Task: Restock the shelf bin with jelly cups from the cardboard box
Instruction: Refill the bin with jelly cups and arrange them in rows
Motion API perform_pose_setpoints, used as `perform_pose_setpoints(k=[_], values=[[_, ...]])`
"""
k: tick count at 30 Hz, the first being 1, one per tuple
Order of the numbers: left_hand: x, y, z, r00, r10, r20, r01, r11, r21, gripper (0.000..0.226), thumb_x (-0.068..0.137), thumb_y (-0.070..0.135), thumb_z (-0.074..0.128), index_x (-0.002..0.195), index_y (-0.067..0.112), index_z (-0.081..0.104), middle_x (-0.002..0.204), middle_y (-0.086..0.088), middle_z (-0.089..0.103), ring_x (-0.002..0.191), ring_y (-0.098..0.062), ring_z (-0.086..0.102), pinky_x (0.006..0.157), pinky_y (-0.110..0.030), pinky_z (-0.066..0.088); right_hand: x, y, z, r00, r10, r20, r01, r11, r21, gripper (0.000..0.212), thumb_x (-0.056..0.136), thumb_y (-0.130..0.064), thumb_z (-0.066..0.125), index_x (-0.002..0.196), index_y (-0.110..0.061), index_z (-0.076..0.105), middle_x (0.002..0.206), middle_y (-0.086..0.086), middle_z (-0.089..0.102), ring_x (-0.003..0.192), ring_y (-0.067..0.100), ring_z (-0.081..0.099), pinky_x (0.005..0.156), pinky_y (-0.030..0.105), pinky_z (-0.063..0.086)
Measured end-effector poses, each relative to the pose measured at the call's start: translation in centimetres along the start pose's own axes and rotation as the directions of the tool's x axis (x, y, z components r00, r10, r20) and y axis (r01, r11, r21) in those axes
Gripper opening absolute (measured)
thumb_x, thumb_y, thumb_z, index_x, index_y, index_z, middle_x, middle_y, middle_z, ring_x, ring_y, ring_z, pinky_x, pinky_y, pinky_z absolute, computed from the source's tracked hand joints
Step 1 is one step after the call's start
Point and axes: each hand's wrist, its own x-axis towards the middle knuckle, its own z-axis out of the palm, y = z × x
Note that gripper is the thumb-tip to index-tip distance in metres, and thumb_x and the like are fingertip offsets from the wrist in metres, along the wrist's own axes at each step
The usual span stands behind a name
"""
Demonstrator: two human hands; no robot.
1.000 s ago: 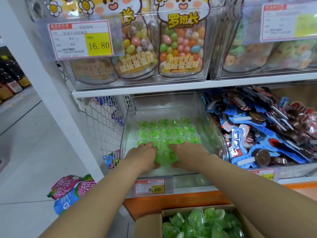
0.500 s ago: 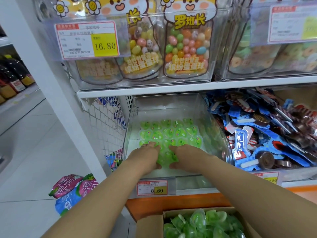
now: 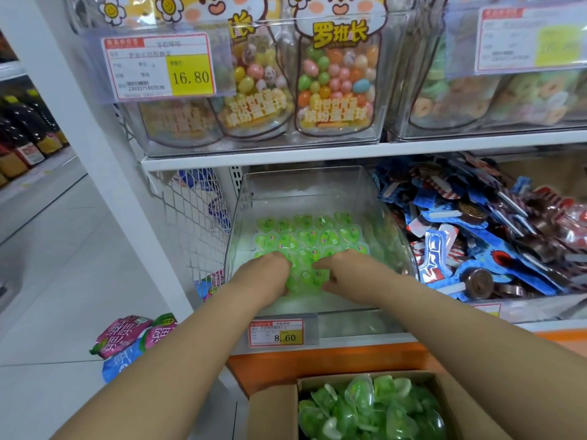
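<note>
Far left: dark bottles [image 3: 22,138] on a side shelf.
Floor, near left: pink and blue snack packets [image 3: 133,341].
Upper shelf: price tag [image 3: 158,66] reading 16.80, then clear bins of candy jars [image 3: 333,81].
Lower shelf, left: wire mesh divider [image 3: 197,230], just beside the shelf bin [image 3: 305,192], which is clear-walled.
Shelf bin contents: green jelly cups [image 3: 308,236] in a flat layer on the floor of the bin, lids up.
Left hand [image 3: 263,281]: palm down on the near cups, fingers bent over them. Whether it grips any cannot be told.
Right hand [image 3: 346,271]: palm down just beside the left, a cluster of cups between the two. Grip likewise cannot be told.
Bin front: small tag [image 3: 276,333] reading 8.60.
Near, below the shelf: cardboard box [image 3: 270,411], open, with loose green cups [image 3: 368,408] heaped inside.
Right of the bin: a pile of blue-wrapped sweets [image 3: 476,242].
</note>
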Motion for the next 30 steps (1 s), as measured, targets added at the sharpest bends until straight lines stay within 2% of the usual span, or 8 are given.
perform_pose_setpoints(k=[4, 8, 10, 14, 18, 23, 27, 30], values=[[-2.8, 1.6, -1.8, 0.940, 0.029, -0.339, -0.112, 0.967, -0.227, 0.042, 0.093, 0.022, 0.055, 0.135, 0.021, 0.050, 0.132, 0.000, 0.053, 0.116, -0.020, 0.054, 0.095, -0.036, 0.046, -4.3, 0.4, -2.3, 0.969, -0.047, -0.241, 0.072, 0.993, 0.098, 0.038, 0.092, -0.029, 0.056, 0.130, -0.029, 0.054, 0.095, -0.011, 0.067, 0.081, 0.009, 0.059, 0.078, 0.023, 0.044], [-8.5, 5.5, -0.3, 0.607, -0.002, -0.794, -0.505, 0.771, -0.388, 0.021, 0.092, 0.019, 0.051, 0.106, 0.014, 0.066, 0.091, 0.007, 0.064, 0.081, -0.004, 0.059, 0.073, -0.017, 0.047, -11.2, 1.1, -1.1, 0.857, -0.048, -0.513, 0.243, 0.916, 0.320, 0.019, 0.087, -0.015, 0.064, 0.105, -0.021, 0.069, 0.068, -0.017, 0.058, 0.063, 0.008, 0.054, 0.060, 0.010, 0.039], [-10.3, 7.8, 2.5, 0.580, 0.035, -0.814, -0.587, 0.711, -0.387, 0.019, 0.090, 0.016, 0.050, 0.099, 0.011, 0.066, 0.084, 0.007, 0.062, 0.074, -0.001, 0.055, 0.068, -0.010, 0.042, -13.6, 2.1, 2.0, 0.832, -0.001, -0.555, 0.259, 0.885, 0.387, 0.015, 0.084, -0.018, 0.064, 0.097, -0.021, 0.070, 0.068, -0.009, 0.063, 0.066, 0.010, 0.057, 0.061, 0.014, 0.042], [-10.2, 10.7, 9.7, 0.758, 0.180, -0.627, -0.519, 0.749, -0.411, 0.021, 0.090, 0.021, 0.048, 0.100, 0.018, 0.066, 0.089, 0.011, 0.062, 0.075, -0.002, 0.055, 0.067, -0.014, 0.041, -16.0, 4.7, 10.5, 0.896, 0.102, -0.432, 0.104, 0.899, 0.426, 0.011, 0.083, -0.019, 0.065, 0.092, -0.022, 0.070, 0.070, -0.006, 0.067, 0.065, 0.009, 0.060, 0.060, 0.018, 0.044], [-8.6, 11.6, 16.8, 0.987, 0.100, -0.126, -0.151, 0.850, -0.505, 0.027, 0.096, 0.026, 0.049, 0.121, 0.029, 0.055, 0.123, 0.015, 0.055, 0.103, -0.005, 0.055, 0.075, -0.011, 0.034, -17.0, 8.5, 17.5, 0.949, 0.253, -0.187, -0.163, 0.904, 0.395, 0.013, 0.085, -0.020, 0.061, 0.096, -0.018, 0.068, 0.079, -0.003, 0.068, 0.074, 0.014, 0.064, 0.069, 0.034, 0.050], [-6.8, 12.3, 22.5, 0.990, 0.005, 0.144, 0.072, 0.847, -0.526, 0.050, 0.094, 0.027, 0.054, 0.141, 0.029, 0.036, 0.146, 0.004, 0.033, 0.125, -0.012, 0.043, 0.102, -0.027, 0.037, -16.2, 11.4, 22.2, 0.932, 0.338, 0.130, -0.361, 0.891, 0.275, 0.049, 0.087, -0.027, 0.059, 0.134, -0.021, 0.048, 0.129, 0.006, 0.055, 0.115, 0.024, 0.056, 0.094, 0.034, 0.047], [-4.5, 13.6, 23.9, 0.983, -0.047, 0.177, 0.127, 0.871, -0.475, 0.073, 0.092, 0.026, 0.056, 0.149, 0.035, 0.010, 0.155, -0.003, 0.015, 0.141, -0.030, 0.019, 0.115, -0.042, 0.022, -13.6, 10.9, 24.1, 0.934, 0.341, 0.107, -0.357, 0.883, 0.305, 0.069, 0.084, -0.029, 0.066, 0.142, -0.020, 0.029, 0.148, 0.009, 0.023, 0.134, 0.030, 0.033, 0.105, 0.039, 0.038], [-3.5, 14.9, 24.5, 0.976, -0.011, 0.218, 0.110, 0.886, -0.450, 0.085, 0.092, 0.021, 0.057, 0.149, 0.039, -0.005, 0.157, -0.003, 0.006, 0.144, -0.035, 0.006, 0.116, -0.044, 0.016, -12.7, 10.4, 25.0, 0.922, 0.384, -0.050, -0.337, 0.859, 0.385, 0.071, 0.078, -0.029, 0.072, 0.135, -0.018, 0.031, 0.144, 0.007, 0.025, 0.130, 0.027, 0.035, 0.099, 0.037, 0.042]])
